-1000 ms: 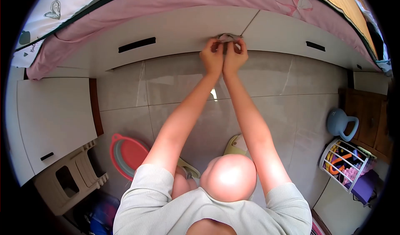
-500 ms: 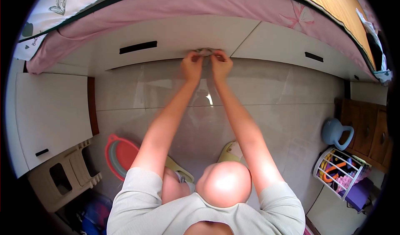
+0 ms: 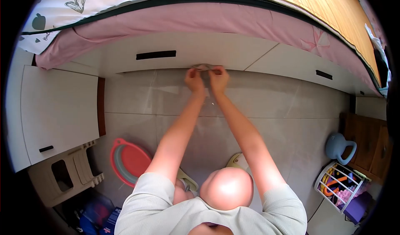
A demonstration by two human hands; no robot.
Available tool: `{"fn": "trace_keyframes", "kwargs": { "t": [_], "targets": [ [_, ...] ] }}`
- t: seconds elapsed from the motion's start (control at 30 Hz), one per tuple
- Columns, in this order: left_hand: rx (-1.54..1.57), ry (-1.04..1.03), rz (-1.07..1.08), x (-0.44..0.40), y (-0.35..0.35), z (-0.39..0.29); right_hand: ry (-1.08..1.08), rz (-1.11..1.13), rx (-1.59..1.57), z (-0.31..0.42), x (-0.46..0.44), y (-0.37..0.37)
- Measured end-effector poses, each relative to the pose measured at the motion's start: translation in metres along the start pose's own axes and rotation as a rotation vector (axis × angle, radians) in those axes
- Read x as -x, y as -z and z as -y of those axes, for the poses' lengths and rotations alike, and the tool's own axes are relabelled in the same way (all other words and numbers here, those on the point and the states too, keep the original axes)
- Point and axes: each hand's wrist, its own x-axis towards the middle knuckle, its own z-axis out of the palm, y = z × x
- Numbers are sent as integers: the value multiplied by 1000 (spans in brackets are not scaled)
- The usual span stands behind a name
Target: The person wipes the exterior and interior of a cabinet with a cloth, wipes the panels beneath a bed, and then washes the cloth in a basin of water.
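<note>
- Left hand [image 3: 194, 80]: the grip is narrow, fingers curled in and pinching the left end of a small, crumpled greyish cloth [image 3: 204, 67].
- Right hand [image 3: 218, 80]: the grip is just as narrow, thumb and fingers drawn together on the cloth's right end.
- The cloth spans the short gap between the two hands, bunched rather than flat; its folds are too small to make out fully.
- It lies against the lower part of a white drawer front [image 3: 208, 49], just above the floor [image 3: 258, 97], to the right of and below a black handle [image 3: 156, 55].
- The seam between this front and the next one is to the right of the right hand, near but apart from it.
- Both arms reach straight forward, wrists close together without touching.
- Above the drawer front hangs a pink bed sheet [image 3: 187, 20], clear of both hands.
- Well apart from the grip, a red basin [image 3: 136, 162] stands on the floor beside the left arm, and a blue kettlebell [image 3: 336, 146] sits far off to the right.
</note>
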Motion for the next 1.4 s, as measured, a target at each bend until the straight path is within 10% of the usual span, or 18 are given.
{"fn": "trace_keyframes", "kwargs": {
  "t": [0.23, 0.77, 1.17, 1.4],
  "targets": [
    [56, 16, 135, -41, 33, 20, -112, -176, -179, -13, 26, -59],
    [122, 276, 533, 79, -84, -34, 65, -416, -214, 9, -41, 87],
    [476, -126, 564, 131, -101, -219, 481, -272, -300, 200, -70, 143],
    [271, -217, 630, 128, -110, -183, 498, -297, -197, 151, -75, 156]
  ]
}}
